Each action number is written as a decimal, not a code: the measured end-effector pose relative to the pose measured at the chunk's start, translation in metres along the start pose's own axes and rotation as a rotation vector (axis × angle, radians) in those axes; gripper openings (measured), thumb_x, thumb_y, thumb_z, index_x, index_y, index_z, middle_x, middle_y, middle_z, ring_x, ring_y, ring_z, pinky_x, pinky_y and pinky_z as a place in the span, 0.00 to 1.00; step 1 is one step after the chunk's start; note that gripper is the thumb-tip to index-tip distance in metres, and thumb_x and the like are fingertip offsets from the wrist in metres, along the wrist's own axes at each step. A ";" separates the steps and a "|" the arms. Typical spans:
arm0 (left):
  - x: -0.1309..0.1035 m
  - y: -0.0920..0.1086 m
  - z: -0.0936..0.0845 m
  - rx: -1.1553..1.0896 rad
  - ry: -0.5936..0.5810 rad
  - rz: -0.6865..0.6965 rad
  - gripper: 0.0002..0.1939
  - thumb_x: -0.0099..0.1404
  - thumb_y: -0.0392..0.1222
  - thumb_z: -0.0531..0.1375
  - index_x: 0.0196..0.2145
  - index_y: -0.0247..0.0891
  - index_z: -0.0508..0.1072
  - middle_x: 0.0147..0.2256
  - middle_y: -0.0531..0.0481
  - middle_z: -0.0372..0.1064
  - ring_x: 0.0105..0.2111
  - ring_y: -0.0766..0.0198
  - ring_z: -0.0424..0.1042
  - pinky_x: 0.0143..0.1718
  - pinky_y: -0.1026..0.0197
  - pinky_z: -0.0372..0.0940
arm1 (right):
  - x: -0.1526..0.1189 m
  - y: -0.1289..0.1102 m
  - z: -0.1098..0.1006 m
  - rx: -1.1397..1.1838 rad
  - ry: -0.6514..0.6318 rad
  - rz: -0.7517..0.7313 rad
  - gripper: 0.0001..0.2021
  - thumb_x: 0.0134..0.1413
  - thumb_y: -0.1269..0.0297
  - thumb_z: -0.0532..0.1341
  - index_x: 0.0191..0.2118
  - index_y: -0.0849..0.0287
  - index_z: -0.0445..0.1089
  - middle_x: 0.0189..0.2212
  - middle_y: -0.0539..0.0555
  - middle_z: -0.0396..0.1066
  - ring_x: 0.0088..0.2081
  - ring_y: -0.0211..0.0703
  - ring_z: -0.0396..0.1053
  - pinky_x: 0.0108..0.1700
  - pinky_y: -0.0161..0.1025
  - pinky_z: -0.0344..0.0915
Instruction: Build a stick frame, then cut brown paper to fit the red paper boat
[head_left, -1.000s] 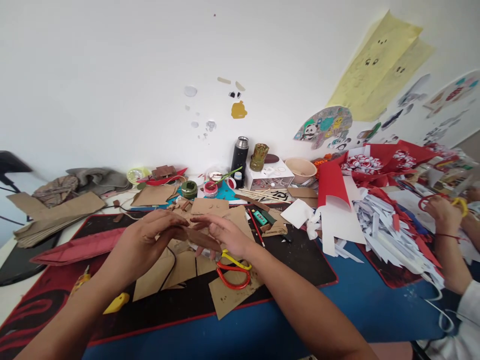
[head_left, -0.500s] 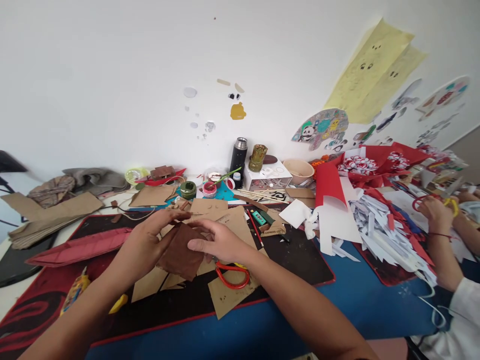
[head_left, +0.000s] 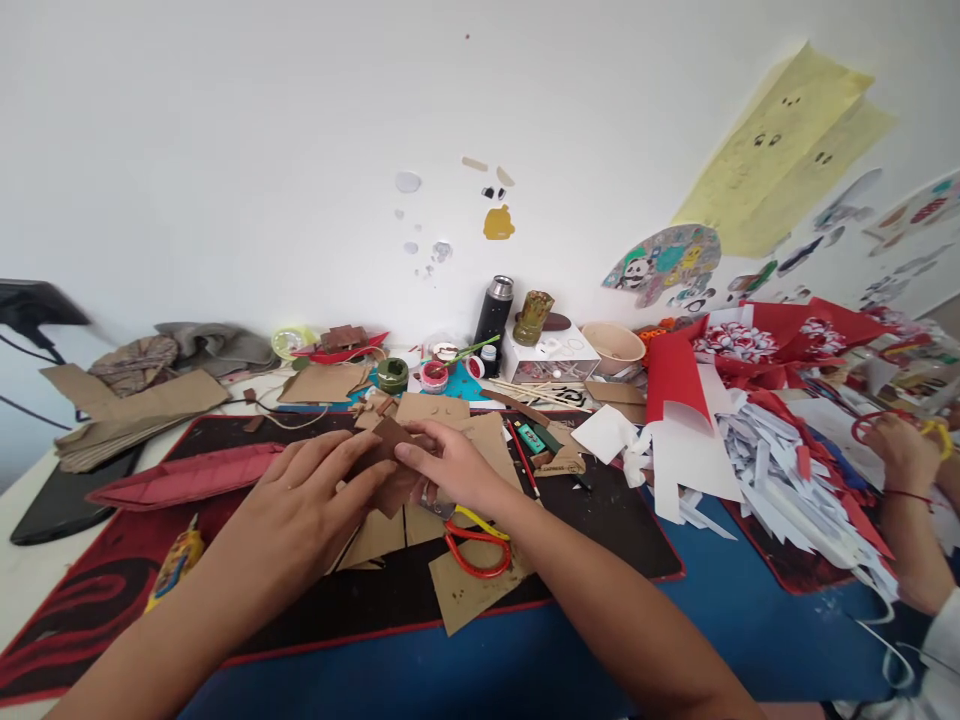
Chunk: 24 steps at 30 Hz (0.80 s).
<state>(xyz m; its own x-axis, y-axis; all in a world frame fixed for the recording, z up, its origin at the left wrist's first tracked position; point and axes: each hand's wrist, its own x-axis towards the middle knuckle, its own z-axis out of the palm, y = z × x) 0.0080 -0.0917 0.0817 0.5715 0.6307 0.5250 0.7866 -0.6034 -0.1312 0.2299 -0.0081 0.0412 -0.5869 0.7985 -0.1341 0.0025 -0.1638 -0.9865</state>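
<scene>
A brown-painted piece of cardboard is held between my two hands above the dark mat. My left hand wraps its left side, back of the hand toward me. My right hand grips the right edge, thumb in front; its other fingers are partly hidden behind. Just below my right hand lie scissors with red and yellow handles. Bare cardboard pieces rest beneath and around the hands. A red pencil and a small green box lie to the right.
Paint jars, a black thermos and a white box stand along the wall. At left are a long pink folded piece and a glue bottle. Paper strips pile up at right, near another person's hand with scissors.
The brown cardboard has been turned and shows a smaller face now. My left hand has rolled over it, its back facing me. The view has shifted slightly left.
</scene>
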 end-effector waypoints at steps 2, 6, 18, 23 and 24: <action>-0.005 -0.002 0.000 0.098 0.004 0.057 0.22 0.72 0.32 0.53 0.57 0.44 0.79 0.56 0.36 0.79 0.55 0.41 0.76 0.55 0.41 0.72 | 0.001 -0.001 0.003 -0.006 -0.026 0.018 0.28 0.66 0.42 0.70 0.61 0.54 0.70 0.41 0.53 0.79 0.22 0.35 0.75 0.20 0.31 0.66; -0.016 -0.014 -0.002 0.135 0.024 0.063 0.19 0.74 0.31 0.52 0.52 0.44 0.80 0.50 0.39 0.80 0.47 0.46 0.77 0.50 0.45 0.73 | 0.003 -0.004 0.009 0.000 -0.096 0.040 0.26 0.70 0.40 0.66 0.61 0.54 0.72 0.38 0.51 0.77 0.24 0.37 0.77 0.20 0.31 0.66; -0.028 -0.061 -0.008 0.018 0.206 -0.464 0.06 0.77 0.48 0.59 0.46 0.45 0.72 0.43 0.48 0.82 0.43 0.54 0.81 0.42 0.55 0.72 | 0.033 -0.004 0.042 -0.139 -0.010 -0.044 0.15 0.66 0.50 0.71 0.48 0.54 0.77 0.33 0.48 0.75 0.24 0.40 0.76 0.24 0.34 0.65; -0.039 -0.081 -0.021 0.207 0.116 -0.403 0.10 0.79 0.49 0.56 0.39 0.45 0.72 0.41 0.45 0.81 0.42 0.50 0.79 0.44 0.52 0.70 | 0.059 -0.018 0.067 -0.539 0.036 -0.189 0.11 0.72 0.54 0.66 0.40 0.54 0.80 0.25 0.48 0.74 0.30 0.43 0.76 0.33 0.36 0.63; -0.041 -0.084 -0.026 0.246 0.098 -0.380 0.10 0.79 0.48 0.56 0.39 0.45 0.73 0.42 0.44 0.81 0.43 0.48 0.78 0.45 0.50 0.70 | 0.063 -0.022 0.072 -0.621 0.031 -0.217 0.11 0.73 0.54 0.66 0.40 0.54 0.81 0.26 0.49 0.75 0.32 0.44 0.75 0.34 0.37 0.62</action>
<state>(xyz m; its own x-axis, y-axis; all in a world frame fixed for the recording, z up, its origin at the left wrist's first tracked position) -0.0879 -0.0792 0.0926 0.2161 0.7288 0.6497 0.9750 -0.1967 -0.1036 0.1340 0.0042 0.0609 -0.6028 0.7938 0.0807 0.3592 0.3603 -0.8609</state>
